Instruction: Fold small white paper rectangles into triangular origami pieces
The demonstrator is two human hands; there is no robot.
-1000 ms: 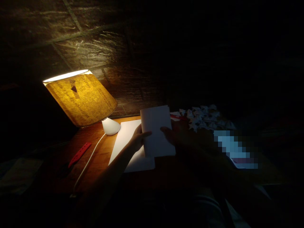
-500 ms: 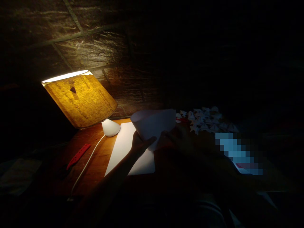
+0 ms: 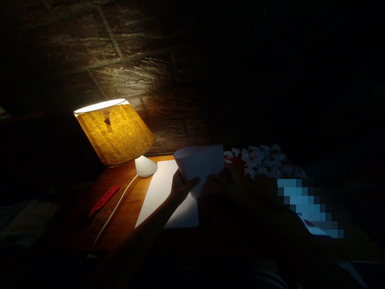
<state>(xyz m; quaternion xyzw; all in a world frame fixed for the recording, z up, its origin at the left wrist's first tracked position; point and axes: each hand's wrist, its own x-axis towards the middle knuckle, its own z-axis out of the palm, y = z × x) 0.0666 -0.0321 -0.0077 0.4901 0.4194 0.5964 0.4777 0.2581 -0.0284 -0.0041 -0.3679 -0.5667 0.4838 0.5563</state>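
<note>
A white paper sheet [image 3: 203,162] is held up and curved over in a loose roll, its left side rounded. My left hand [image 3: 183,185] grips its lower left part, with the thumb across the front. At its lower right edge my right hand [image 3: 224,180] is closed on the same sheet, mostly in shadow. Beneath them, more white paper [image 3: 156,192] lies flat on the wooden table [image 3: 124,204].
A lit lamp [image 3: 116,134] with a newsprint shade stands at the left, its white cord [image 3: 116,208] running forward. Left of the cord lies a red object [image 3: 105,199]. Folded white paper pieces [image 3: 264,160] are heaped at the right, near a blurred bright device [image 3: 315,212].
The whole view has shifted, so the scene sits slightly lower and further right. Both hands still hold the curved sheet, with little change in its shape.
</note>
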